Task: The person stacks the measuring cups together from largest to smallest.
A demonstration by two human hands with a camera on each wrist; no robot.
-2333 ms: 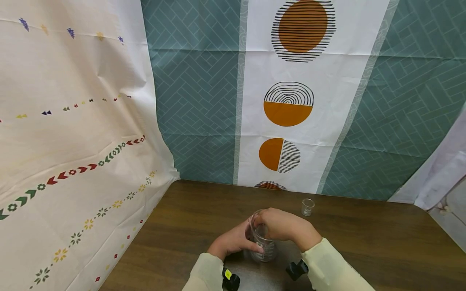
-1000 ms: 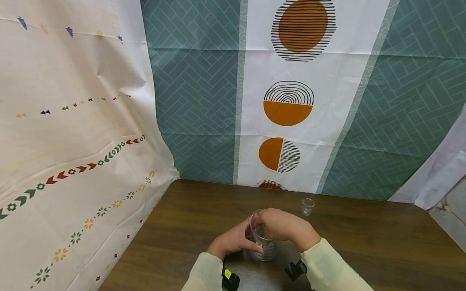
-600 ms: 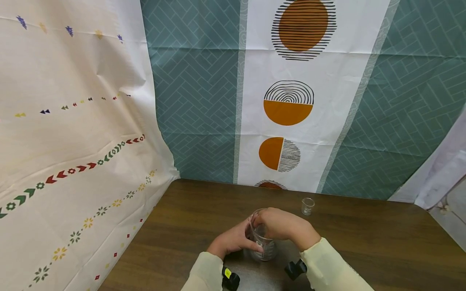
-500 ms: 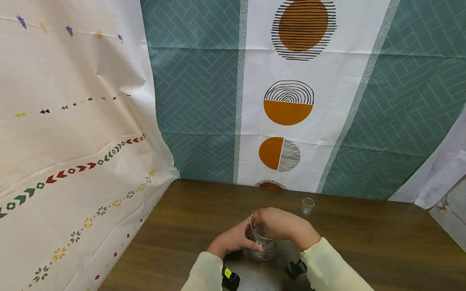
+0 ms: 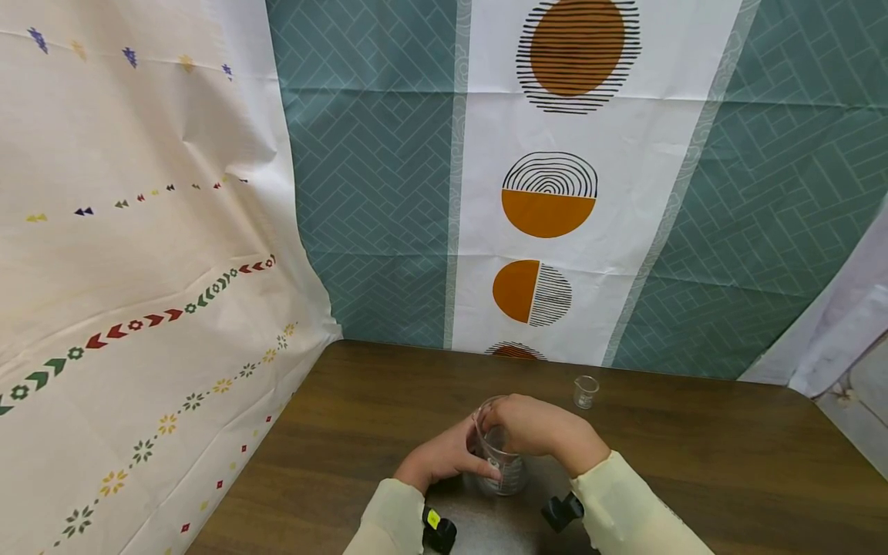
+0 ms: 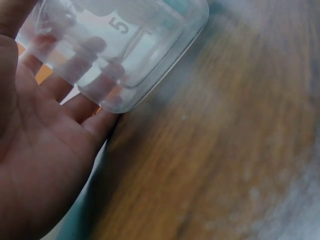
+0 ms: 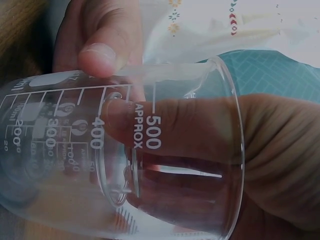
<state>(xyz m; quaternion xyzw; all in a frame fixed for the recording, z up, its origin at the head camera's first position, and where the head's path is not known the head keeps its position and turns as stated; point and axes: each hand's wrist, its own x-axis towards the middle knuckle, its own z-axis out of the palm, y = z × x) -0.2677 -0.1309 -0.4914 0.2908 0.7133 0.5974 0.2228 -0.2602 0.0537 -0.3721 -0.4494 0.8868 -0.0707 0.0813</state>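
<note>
A large clear glass beaker (image 5: 509,476) with white graduations stands on the table in front of me. My left hand (image 5: 447,456) grips its left side, thumb across the front; the left wrist view has several fingers behind the glass near its base. From above, my right hand (image 5: 544,428) reaches through the mouth of the large beaker. Inside it, seen in the right wrist view, sits a smaller beaker (image 7: 115,196) with its own printed scale. The right thumb (image 7: 175,117) and fingers pinch that inner beaker near its rim. The inner beaker's far side is partly hidden.
A tiny glass beaker (image 5: 586,391) stands farther back on the brown wooden table (image 5: 694,455), to the right. A white patterned cloth (image 5: 173,254) hangs along the left side, and a teal and white curtain (image 5: 375,193) closes off the back.
</note>
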